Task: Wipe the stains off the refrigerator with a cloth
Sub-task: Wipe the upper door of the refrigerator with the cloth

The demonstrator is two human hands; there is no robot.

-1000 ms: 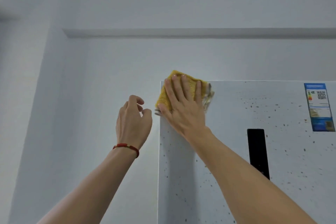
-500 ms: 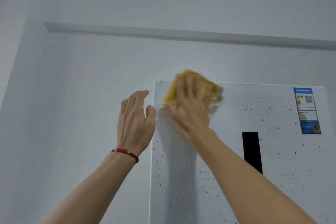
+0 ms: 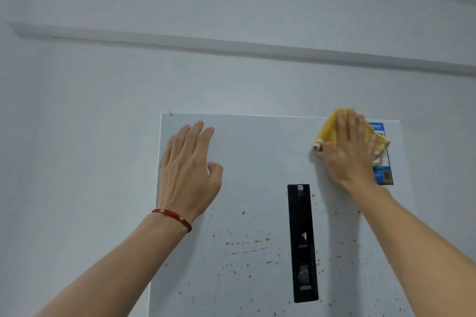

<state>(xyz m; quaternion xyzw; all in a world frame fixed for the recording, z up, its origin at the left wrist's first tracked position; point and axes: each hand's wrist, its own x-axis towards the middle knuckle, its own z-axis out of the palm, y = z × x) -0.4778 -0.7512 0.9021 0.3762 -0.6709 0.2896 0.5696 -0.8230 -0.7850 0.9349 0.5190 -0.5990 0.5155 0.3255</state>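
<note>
Moved since earlier frames: cloth (image 3: 328, 128) and right hand (image 3: 347, 147), from refrigerator (image 3: 257, 157) door's 11 o'clock corner to 1 o'clock corner, partly over blue label (image 3: 383, 175). Right fingers straight, pressing cloth flat. Left hand (image 3: 188, 170) now flat on door, fingers extended, holding nothing. Stains (image 3: 247, 242) remain at 6 o'clock; top band wiped.

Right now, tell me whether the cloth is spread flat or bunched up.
Bunched up. The yellow cloth sits crumpled under the flat right hand on the refrigerator, its edges rolled and folded.
</note>
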